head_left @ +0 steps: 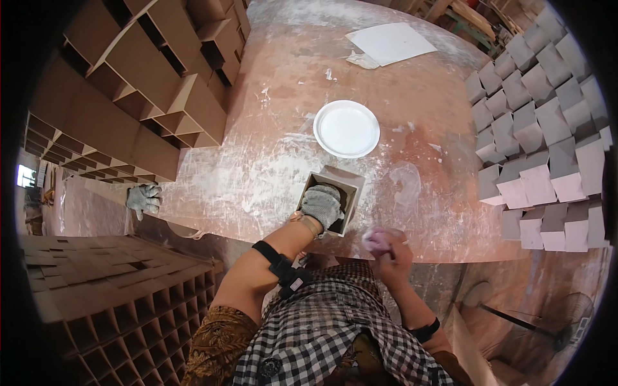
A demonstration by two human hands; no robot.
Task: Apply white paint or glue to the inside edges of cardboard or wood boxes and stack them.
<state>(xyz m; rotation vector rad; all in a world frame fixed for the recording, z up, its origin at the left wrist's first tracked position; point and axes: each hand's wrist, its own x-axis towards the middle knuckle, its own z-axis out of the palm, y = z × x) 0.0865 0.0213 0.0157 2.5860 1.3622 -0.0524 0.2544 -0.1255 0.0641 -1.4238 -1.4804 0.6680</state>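
My left hand (322, 202), in a grey knitted glove, reaches down into a small open-topped box (351, 207) near the table's front edge. Its fingers are hidden inside the box, so I cannot see whether they grip anything. Just right of the box, my bare right hand (398, 257) is closed around a pinkish wad (376, 239), which looks like a cloth or sponge. Beyond the box lies a round white plate (346, 129) with a raised rim; whether it holds anything white is hard to tell.
Brown cardboard dividers (151, 58) are stacked at the left of the table (270, 122). A loose grey glove (143, 200) lies at its left edge. Rows of grey and white boxes (537, 128) stand at right. White sheets (393, 44) lie far back; a fan (570, 325) stands lower right.
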